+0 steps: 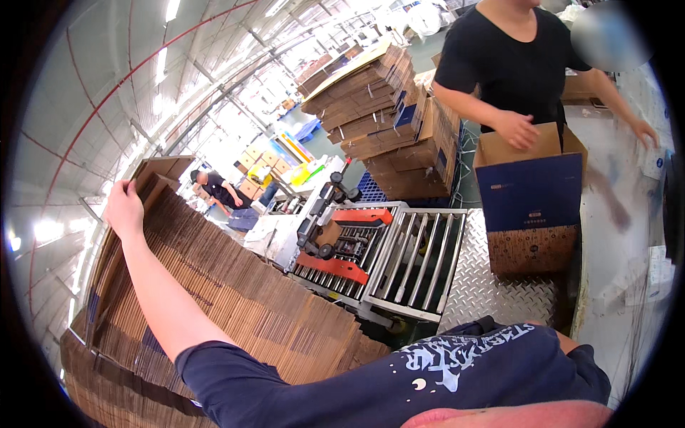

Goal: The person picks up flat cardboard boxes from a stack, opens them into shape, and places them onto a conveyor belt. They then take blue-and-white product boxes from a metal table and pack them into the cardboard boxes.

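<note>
My left arm stretches over a long row of flattened cardboard boxes [235, 285]. At its far end, my left hand [125, 208] is closed at the edge of an outer flattened cardboard box [107, 267]; the fingertips are partly hidden. My right hand is out of view, with only a bit of the right arm showing beyond my dark shirt. In front of a co-worker [510, 68] in a black shirt, an open blue and brown carton [530, 189] stands upright. The co-worker's one hand [517, 130] is above its opening, the other [644, 133] over the worktable.
A roller conveyor [417, 260] with red side rails and a carton-sealing machine [325, 214] lies ahead. Beside it is a diamond-plate metal surface [467, 285]. Tall stacks of flattened cardboard [378, 107] stand behind. A pale worktable [614, 285] runs along the right. Another person [221, 192] bends over farther back.
</note>
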`<state>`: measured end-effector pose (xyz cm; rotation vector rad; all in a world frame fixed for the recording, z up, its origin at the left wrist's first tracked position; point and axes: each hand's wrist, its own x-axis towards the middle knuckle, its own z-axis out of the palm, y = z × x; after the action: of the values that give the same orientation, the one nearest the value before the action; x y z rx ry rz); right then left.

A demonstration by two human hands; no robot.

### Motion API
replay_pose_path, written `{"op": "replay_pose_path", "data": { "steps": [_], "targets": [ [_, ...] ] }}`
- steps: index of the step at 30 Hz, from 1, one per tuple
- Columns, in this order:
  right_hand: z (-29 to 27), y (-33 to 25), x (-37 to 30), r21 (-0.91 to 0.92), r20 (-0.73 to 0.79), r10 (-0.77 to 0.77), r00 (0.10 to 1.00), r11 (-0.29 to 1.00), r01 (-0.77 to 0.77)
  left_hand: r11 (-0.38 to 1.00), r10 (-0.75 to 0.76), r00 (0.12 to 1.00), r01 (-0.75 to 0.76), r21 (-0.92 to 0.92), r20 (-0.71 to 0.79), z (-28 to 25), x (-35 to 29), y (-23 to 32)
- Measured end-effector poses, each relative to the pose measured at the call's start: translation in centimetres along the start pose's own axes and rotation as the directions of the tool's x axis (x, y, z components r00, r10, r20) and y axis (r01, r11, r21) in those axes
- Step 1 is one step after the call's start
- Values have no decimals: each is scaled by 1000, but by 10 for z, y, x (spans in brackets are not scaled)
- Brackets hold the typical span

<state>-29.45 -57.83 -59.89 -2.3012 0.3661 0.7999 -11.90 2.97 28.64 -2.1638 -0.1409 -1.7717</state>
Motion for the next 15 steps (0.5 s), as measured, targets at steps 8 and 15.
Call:
{"op": "replay_pose_path", "data": {
  "steps": [8,15],
  "targets": [
    [-5,12,-9,-29,6,14,1000,999,-14,759,-109,991,136,-637,81,2,37,-73],
    [0,26,-6,-47,23,23,999,999,-21,994,-98,969,83,-77,-228,-28,42,-26]
  ]
}}
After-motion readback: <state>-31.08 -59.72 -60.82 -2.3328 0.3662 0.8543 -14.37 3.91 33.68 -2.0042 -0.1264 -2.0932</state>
